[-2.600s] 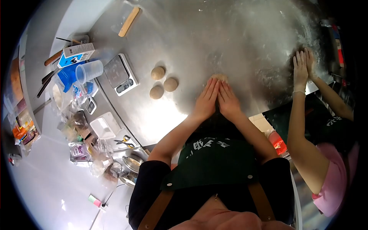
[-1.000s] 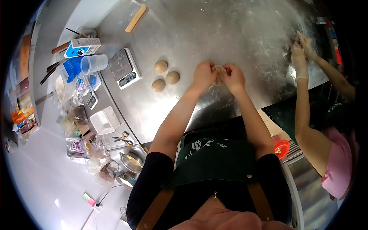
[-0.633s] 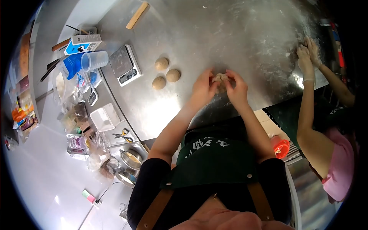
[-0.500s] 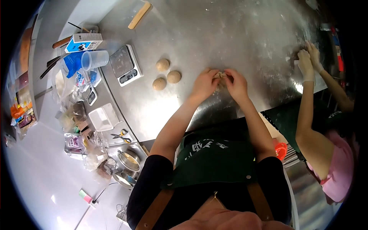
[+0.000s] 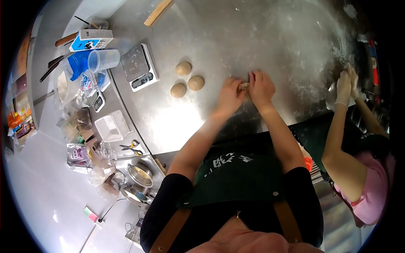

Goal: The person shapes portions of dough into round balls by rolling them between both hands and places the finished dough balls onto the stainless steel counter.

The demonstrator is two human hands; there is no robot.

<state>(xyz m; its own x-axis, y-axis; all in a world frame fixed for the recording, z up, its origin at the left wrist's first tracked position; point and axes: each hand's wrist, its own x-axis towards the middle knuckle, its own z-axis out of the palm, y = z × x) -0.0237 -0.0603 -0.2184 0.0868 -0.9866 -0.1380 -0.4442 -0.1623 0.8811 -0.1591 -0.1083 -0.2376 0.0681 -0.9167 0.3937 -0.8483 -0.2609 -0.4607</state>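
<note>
Between my hands, near the front edge of the metal table (image 5: 228, 46), is a small piece of dough (image 5: 244, 87), mostly covered by fingers. My left hand (image 5: 230, 96) has its fingers closed on the dough's left side. On its right side my right hand (image 5: 261, 89) grips it with curled fingers. Three round dough balls lie in a cluster to the left of my hands: an upper one (image 5: 183, 68), a right one (image 5: 195, 83) and a lower one (image 5: 178, 90). Left of them sits a digital scale (image 5: 139, 67) with a bare plate.
A wooden stick (image 5: 158, 12) lies at the top. Farther left are a milk carton (image 5: 91, 40), a plastic cup (image 5: 103, 60), a white tray (image 5: 112, 126), scissors (image 5: 131, 147) and metal bowls (image 5: 140, 175). At right, a co-worker's gloved hands (image 5: 348, 84) are over the table.
My hands went from flat and together over the dough to gripping its two sides, and the dough is now gathered smaller. The co-worker's hands moved lower in view. The camera view shifted slightly.
</note>
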